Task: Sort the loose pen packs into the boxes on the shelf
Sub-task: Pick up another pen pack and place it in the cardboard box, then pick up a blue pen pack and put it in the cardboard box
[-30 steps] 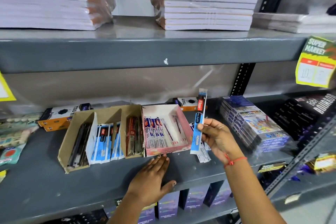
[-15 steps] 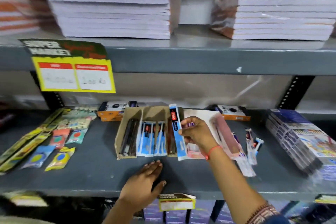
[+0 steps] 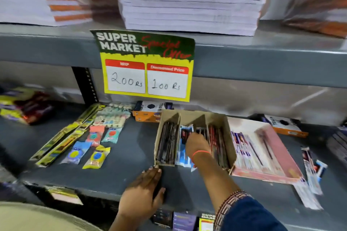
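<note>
A brown cardboard box (image 3: pixel 195 114) with three compartments stands on the grey shelf. Its left one holds dark pens (image 3: pixel 167 142), its right one red pens (image 3: pixel 218 146). My right hand (image 3: pixel 198 146) reaches into the middle compartment, fingers closed on a blue pen pack (image 3: pixel 183 154) that lies among other blue packs there. My left hand (image 3: pixel 144 191) rests flat on the shelf, fingertips touching the box's front left corner. Right of it lies an open pink box (image 3: pixel 279 152) with pen packs inside. Several loose pen packs (image 3: pixel 309 174) lie at the shelf's right front.
A yellow price sign (image 3: pixel 148 65) hangs from the upper shelf, which carries notebook stacks (image 3: pixel 189 2). Small stationery packets (image 3: pixel 93 146) lie spread at the left. Orange boxes (image 3: pixel 146 115) sit behind the brown box, and another orange box (image 3: pixel 287 127) behind the pink one.
My right hand has carried the blue pen pack left and down into the brown box's middle compartment. The view has swung left. My left hand stays on the shelf by the box.
</note>
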`<state>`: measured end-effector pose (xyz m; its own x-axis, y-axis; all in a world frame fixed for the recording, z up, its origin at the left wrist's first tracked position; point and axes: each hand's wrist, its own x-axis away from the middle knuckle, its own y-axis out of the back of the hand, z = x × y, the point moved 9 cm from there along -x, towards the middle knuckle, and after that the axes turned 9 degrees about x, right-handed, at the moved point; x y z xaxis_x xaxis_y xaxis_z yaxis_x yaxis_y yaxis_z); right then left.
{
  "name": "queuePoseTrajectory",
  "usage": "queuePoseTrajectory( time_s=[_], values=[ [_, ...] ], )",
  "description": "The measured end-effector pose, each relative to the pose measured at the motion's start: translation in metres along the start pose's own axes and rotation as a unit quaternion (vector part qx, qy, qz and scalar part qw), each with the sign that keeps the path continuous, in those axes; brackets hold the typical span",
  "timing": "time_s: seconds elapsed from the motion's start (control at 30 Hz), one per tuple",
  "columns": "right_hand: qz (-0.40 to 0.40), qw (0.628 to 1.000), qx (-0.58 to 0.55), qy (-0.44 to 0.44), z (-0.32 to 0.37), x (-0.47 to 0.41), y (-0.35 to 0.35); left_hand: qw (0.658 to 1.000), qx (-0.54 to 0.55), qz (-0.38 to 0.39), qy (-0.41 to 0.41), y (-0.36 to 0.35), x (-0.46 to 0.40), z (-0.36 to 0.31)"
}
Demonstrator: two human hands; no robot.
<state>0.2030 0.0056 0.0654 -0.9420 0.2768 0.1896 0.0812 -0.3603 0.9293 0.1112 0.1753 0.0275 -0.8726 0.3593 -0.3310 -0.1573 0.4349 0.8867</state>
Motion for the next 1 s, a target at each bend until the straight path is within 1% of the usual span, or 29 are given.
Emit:
queuePoseTrajectory(
  time_s=[0.13, 0.23, 0.33, 0.4, 0.53, 0.63, 0.7, 0.83, 0.9, 1.0],
  values=[
    [0.005, 1.000, 0.003, -0.021, -0.009, -0.009, -0.004, 1.000, 0.021, 0.018, 0.002, -0.001, -0.002, 0.000],
    [-0.006, 0.999, 0.053, -0.009, -0.006, -0.008, -0.002, 0.999, 0.030, 0.038, 0.000, -0.002, -0.001, -0.002],
    [-0.037, 0.993, 0.108, 0.027, 0.005, 0.000, 0.004, 0.998, 0.037, 0.050, 0.005, -0.002, -0.002, -0.004],
    [-0.060, 0.988, 0.132, 0.056, 0.013, 0.008, 0.012, 0.999, 0.025, 0.041, 0.008, -0.002, -0.001, -0.004],
    [-0.119, 0.979, 0.140, 0.089, 0.009, 0.025, 0.035, 0.999, 0.006, 0.037, 0.024, -0.003, -0.001, -0.005],
    [-0.185, 0.971, 0.124, 0.083, -0.014, 0.033, 0.058, 0.999, -0.009, 0.050, 0.001, -0.012, -0.002, -0.020],
    [-0.226, 0.967, 0.098, 0.072, -0.038, 0.037, 0.072, 0.998, 0.004, 0.059, -0.022, -0.021, -0.004, -0.038],
    [-0.287, 0.954, 0.076, 0.037, -0.098, 0.045, 0.095, 0.989, 0.044, 0.131, -0.045, -0.055, -0.013, -0.082],
    [-0.306, 0.950, 0.064, 0.006, -0.132, 0.050, 0.103, 0.982, 0.068, 0.165, -0.065, -0.076, -0.019, -0.105],
    [-0.333, 0.941, 0.002, -0.064, -0.190, 0.061, 0.110, 0.973, 0.054, 0.193, -0.114, -0.100, -0.027, -0.146]
  ],
)
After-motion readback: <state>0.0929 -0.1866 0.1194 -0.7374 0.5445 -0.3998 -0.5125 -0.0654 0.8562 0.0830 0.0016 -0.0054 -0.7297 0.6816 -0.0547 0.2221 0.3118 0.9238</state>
